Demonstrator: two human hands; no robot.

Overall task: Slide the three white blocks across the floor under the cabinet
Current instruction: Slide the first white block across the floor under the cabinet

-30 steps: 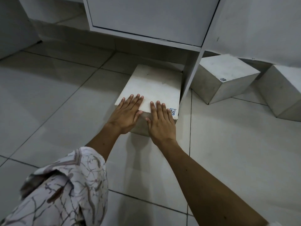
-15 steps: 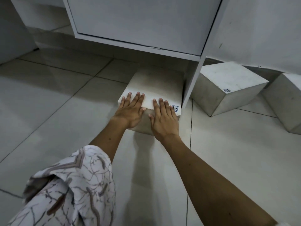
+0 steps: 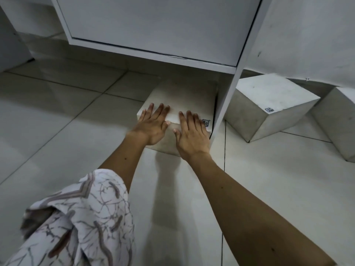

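Your left hand (image 3: 151, 125) and right hand (image 3: 192, 133), fingers spread flat, clamping nothing, pressing the white block (image 3: 184, 96) half under the cabinet (image 3: 153, 54), floor (image 3: 57, 131) tiled

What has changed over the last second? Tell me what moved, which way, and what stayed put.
The block under the hands has slid further beneath the cabinet; its far part now lies in the cabinet's shadow. The left hand and right hand went forward with it, still flat on its near edge, nothing gripped or released. The second block and third block stay right of the cabinet's side panel, untouched.
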